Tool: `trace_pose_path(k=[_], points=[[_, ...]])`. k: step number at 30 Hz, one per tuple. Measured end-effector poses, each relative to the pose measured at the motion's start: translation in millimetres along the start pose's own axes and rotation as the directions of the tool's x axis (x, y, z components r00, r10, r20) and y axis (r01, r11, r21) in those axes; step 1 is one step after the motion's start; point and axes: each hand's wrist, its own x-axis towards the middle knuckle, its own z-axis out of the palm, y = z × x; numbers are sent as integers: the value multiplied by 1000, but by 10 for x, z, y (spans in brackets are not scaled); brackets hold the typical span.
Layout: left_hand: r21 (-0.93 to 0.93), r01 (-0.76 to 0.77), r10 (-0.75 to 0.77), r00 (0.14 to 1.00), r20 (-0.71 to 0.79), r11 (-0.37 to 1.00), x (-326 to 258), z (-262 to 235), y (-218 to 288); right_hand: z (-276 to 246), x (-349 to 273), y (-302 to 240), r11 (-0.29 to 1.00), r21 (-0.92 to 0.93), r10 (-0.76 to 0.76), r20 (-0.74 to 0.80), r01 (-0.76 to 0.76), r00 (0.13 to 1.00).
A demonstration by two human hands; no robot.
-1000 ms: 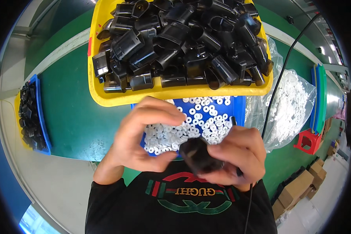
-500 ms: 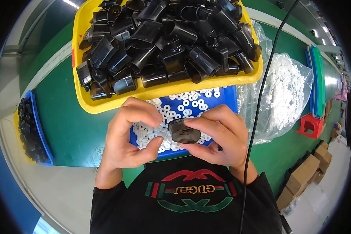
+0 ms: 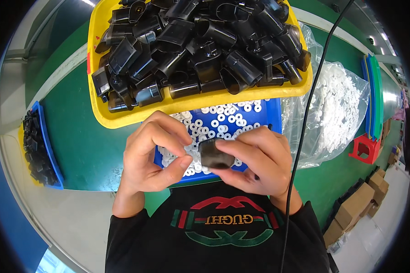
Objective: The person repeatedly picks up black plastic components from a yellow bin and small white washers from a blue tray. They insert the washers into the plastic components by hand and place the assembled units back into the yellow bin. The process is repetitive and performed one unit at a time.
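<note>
My right hand [image 3: 262,159] grips a black plastic fitting [image 3: 215,154] between thumb and fingers, its rounded face turned left. Just left of it, my left hand [image 3: 152,152] is curled in a pinch, thumb and fingertips close together; whether a small piece sits between them I cannot make out. The two hands are a short gap apart. Beneath both lies a blue tray [image 3: 272,113] scattered with white ring washers [image 3: 215,123], partly hidden by my hands.
A yellow bin [image 3: 111,119] heaped with black plastic fittings [image 3: 182,32] overhangs the tray's far side. A clear bag of white pieces [image 3: 337,104] lies right. A dark cable [image 3: 309,100] crosses in front of my right arm. Another filled container [image 3: 54,159] stands far left.
My left thumb and fingertips have drawn closer together beside the black fitting. The fitting has tilted slightly in my right hand. The whole view has shifted a little.
</note>
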Motion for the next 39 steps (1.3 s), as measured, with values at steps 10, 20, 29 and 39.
trace_pose_path(k=[10,20,29,39], points=[[122,63,-93,963,255,991,75,14,14,-3,-35,-55,998,60,11,64,-15,998],[125,103,-133,955,266,987,61,122,14,-101,103,-69,902,432,-32,11,24,999],[216,120,-160,971,177,969,49,193,13,-98,382,-235,320,932,18,-188,172,982],[185,40,-62,991,118,982,2,208,-79,261,385,-267,469,875,55,-167,122,984]])
